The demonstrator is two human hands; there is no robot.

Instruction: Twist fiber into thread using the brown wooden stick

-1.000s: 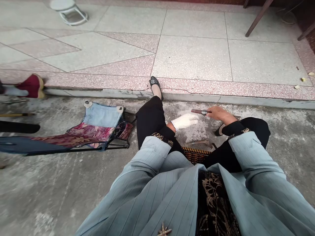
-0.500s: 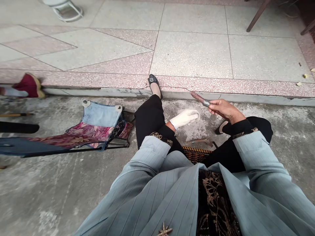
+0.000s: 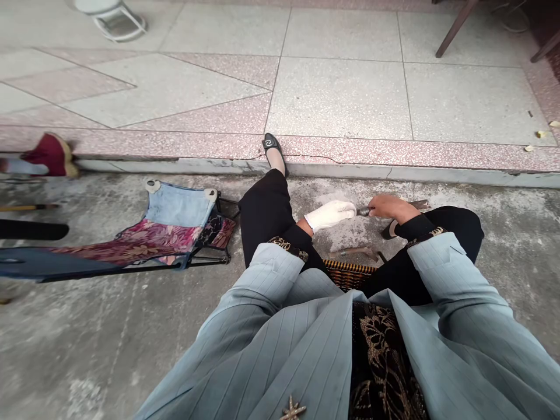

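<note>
A brown wooden stick [image 3: 420,205] lies nearly level between my hands, above the concrete. Silver wire [image 3: 363,212] is wound round part of it and shows in the gap between them. Bare fingers of my right hand [image 3: 391,207] are closed on the stick beside the wire. My left hand [image 3: 330,214], in a white glove, is closed round the stick's left end, which its fingers hide. Below them, a second stick [image 3: 361,252] rests by the rim of a woven basket [image 3: 350,273] between my legs.
At left stands a folding chair [image 3: 181,204] with denim and flowered cloth. Farther left, another person's red shoe [image 3: 50,154] is by the step. The raised tiled floor [image 3: 336,99] runs across ahead, with a white stool [image 3: 116,23] at upper left and furniture legs [image 3: 457,28] at upper right.
My right hand has lowered the stick and turned it level, bringing its wire-wound part beside my left hand. The gloved left hand has closed on its end.
</note>
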